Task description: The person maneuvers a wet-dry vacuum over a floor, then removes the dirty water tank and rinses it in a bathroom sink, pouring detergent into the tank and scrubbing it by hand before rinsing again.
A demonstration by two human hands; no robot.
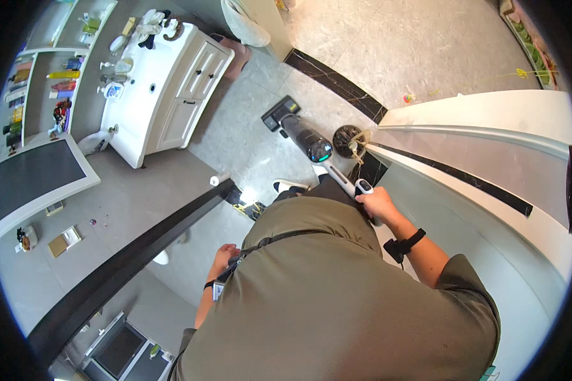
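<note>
My right hand (376, 204) is wrapped around the handle of a cordless upright floor washer (306, 137), in front of my body to the right. Its grey shaft slopes forward to a dark body with a lit green ring. At the far end the wide floor head (280, 113) rests flat on the grey tiles. My left hand (224, 259) hangs at my left side, partly hidden by my shirt. Its visible fingers are loosely bent and apart, with nothing seen in them. Black bands circle both wrists.
A white vanity cabinet (183, 124) with bottles on its top stands at the left. Right of the washer is a dark round bin (347, 141) with a tied bag. A black threshold strip (337, 82) crosses the doorway, a white door (483, 120) stands at the right, and a black bar (133, 270) runs on my left.
</note>
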